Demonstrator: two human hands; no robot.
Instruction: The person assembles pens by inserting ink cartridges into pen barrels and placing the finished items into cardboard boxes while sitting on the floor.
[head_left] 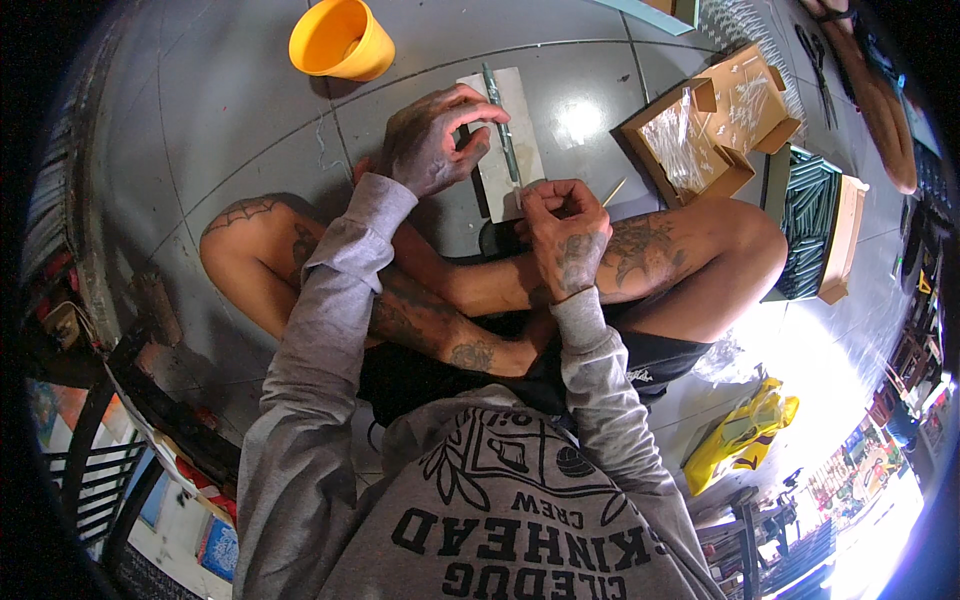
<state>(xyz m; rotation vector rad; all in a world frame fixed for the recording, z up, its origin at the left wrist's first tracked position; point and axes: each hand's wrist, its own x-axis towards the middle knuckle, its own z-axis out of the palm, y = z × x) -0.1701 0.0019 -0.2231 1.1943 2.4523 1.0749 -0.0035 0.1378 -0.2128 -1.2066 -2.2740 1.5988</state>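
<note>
A slim dark-green rod [503, 130], perhaps a pen, lies lengthwise on a pale flat board [528, 130] on the floor before my crossed legs. From the left, my left hand [435, 140] reaches over the board with curved fingers. Its index fingertip is at the rod, while the thumb stays apart from it. At the rod's near end, my right hand [570, 232] has thumb and index finger pinched together. A small pale bit shows beside those fingertips; whatever they hold is too small to make out.
A yellow bucket [345, 45] stands far left. To the right are a cardboard box [735, 165] of clear plastic pieces and a box [845, 230] of green rods. A thin wooden stick [614, 190] lies near my right hand. Another person's leg [870, 110] shows far right, a yellow bag [740, 440] nearer.
</note>
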